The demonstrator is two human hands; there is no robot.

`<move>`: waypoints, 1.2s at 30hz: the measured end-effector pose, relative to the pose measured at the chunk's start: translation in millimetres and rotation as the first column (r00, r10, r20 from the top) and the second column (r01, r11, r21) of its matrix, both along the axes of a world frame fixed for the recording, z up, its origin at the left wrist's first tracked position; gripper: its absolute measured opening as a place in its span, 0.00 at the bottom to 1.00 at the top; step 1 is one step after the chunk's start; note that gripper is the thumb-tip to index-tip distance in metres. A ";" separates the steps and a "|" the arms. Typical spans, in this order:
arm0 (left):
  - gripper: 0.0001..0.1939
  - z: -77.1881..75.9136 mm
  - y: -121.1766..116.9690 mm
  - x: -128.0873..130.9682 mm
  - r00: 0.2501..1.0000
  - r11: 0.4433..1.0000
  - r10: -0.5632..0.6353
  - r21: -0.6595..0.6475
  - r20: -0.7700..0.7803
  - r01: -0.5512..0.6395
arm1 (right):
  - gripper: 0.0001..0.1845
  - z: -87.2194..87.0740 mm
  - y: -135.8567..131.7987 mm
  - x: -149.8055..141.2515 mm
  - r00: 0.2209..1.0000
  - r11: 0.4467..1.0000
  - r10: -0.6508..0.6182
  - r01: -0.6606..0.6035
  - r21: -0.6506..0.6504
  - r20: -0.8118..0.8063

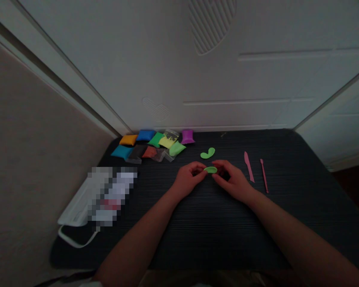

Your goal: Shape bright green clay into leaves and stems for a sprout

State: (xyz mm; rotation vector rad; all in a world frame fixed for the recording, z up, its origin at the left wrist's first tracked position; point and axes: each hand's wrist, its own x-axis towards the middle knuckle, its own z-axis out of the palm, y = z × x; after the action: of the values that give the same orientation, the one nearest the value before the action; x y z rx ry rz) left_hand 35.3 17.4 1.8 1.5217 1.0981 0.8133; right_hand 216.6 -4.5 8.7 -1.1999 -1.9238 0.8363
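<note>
A small flat oval of green clay (210, 170) is pinched between my left hand (189, 178) and my right hand (232, 177), just above the dark table (197, 223). Both hands have their fingers curled round its ends. Two more flattened green clay pieces (208, 153) lie on the table just beyond my fingers.
Several coloured clay packets (154, 145) lie at the table's far left. Two pink modelling tools, a knife (249, 166) and a thin stick (263, 175), lie right of my right hand. A white bag (77, 211) sits at the left edge. A white wall stands behind.
</note>
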 end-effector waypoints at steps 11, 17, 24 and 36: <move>0.11 0.3 -1.5 -1.2 0.995 0.998 -0.059 -0.010 0.080 0.060 | 0.16 -3.5 3.1 -1.2 1.000 0.998 0.009 -0.007 -0.068 0.027; 0.08 -1.5 1.3 -0.9 0.999 1.000 0.012 0.027 0.050 -0.013 | 0.17 -3.4 2.4 -1.1 1.000 0.998 0.005 -0.003 -0.061 0.028; 0.07 -0.6 1.4 -0.9 1.000 0.999 0.024 0.045 -0.001 -0.024 | 0.17 -1.5 1.2 -1.6 0.999 0.997 0.026 -0.024 -0.070 0.034; 0.09 -4.3 -1.2 2.1 0.997 0.996 0.017 0.091 -0.076 -0.010 | 0.16 -3.9 4.2 -0.7 0.996 0.996 -0.049 0.043 -0.083 -0.070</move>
State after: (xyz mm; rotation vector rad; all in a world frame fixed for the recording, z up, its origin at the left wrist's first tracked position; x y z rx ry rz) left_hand 37.5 16.2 -2.4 1.6339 1.1422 0.8297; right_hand 215.9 -0.3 4.8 -1.2405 -1.8128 0.9290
